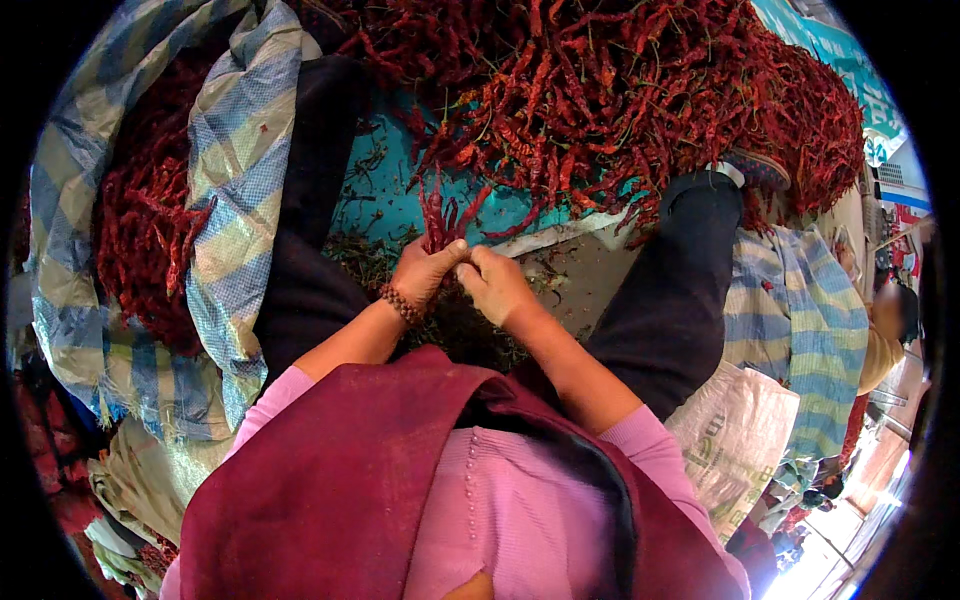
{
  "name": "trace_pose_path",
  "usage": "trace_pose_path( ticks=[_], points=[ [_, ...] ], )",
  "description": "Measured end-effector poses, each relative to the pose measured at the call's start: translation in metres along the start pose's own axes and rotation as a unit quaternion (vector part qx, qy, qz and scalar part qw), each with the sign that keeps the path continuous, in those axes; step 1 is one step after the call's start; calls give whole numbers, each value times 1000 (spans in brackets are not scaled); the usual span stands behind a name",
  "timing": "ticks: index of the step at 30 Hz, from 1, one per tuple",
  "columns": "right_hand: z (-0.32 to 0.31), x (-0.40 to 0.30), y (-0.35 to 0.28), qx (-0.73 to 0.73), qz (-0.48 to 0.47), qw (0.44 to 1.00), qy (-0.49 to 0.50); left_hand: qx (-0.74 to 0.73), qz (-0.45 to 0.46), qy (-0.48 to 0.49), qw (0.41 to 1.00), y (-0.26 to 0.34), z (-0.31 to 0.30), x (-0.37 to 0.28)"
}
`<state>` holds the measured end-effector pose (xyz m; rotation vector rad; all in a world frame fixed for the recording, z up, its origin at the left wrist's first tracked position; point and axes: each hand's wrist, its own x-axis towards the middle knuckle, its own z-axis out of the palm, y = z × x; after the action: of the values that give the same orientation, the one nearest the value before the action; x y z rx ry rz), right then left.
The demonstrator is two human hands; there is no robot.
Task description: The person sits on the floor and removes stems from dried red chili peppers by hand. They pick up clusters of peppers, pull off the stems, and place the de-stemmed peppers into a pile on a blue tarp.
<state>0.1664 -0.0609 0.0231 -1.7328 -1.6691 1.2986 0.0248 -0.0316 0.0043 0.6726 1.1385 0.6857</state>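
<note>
A small bunch of dried red chili peppers (442, 217) points up out of my left hand (426, 274), whose fingers are closed round it. My right hand (495, 281) meets the left at the lower end of the bunch, thumb and fingertips pinched together. Whether a stem lies between those fingertips is hidden. Beyond both hands spreads a large heap of dried red chilies (600, 105), partly over a turquoise sheet (375, 195). Stem scraps and dark debris (465, 330) lie beneath my hands, between my legs.
At the left, an open blue-and-beige checked woven sack (240, 187) holds more dried chilies (150, 225). A checked sack (817, 337) and a pale printed sack (739, 435) lie right of my right leg. Another person (889, 330) is at the far right edge.
</note>
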Motion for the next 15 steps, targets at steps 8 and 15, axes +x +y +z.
trace_pose_path(
  ticks=[8,15],
  points=[
    [-4,-24,-29,80,-108,986,-96,126,-8,32,992,-6,-8,5],
    [-35,16,-29,-244,-155,955,-69,-54,-48,85,994,1,-21,9]
  ],
)
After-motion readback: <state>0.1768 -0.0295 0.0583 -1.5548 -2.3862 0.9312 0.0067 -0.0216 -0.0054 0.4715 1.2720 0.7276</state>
